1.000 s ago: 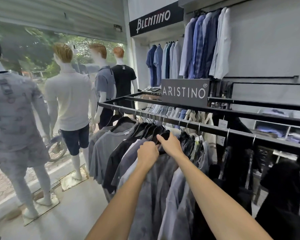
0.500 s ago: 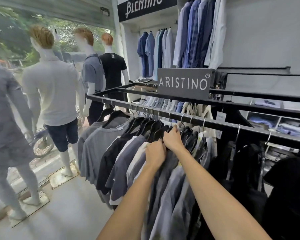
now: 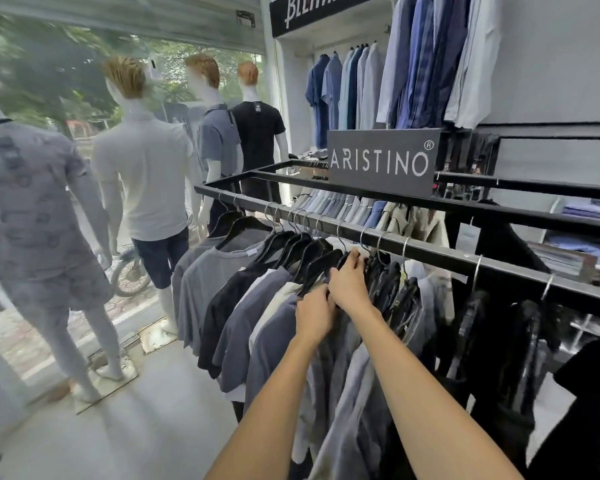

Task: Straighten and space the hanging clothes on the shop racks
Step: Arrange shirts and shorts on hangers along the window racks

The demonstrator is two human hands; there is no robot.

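A: What moved?
B: The right hand (image 3: 349, 282) rose toward the rail (image 3: 437, 254). Its fingers (image 3: 354, 259) curl on a hanger (image 3: 323, 263); the left hand (image 3: 314, 317) grips a shirt (image 3: 336, 355) hanging there.
A: Next?
B: Spacing shirts. Slide it sideways, I think.

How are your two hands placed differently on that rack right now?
The right hand sits higher, fingers curled over the black hangers just under the rail; the left hand is lower, gripping fabric at the shoulders of the shirts. The right hand reaches further in; the left hand is nearer the camera. Both work the same bunch, side by side.
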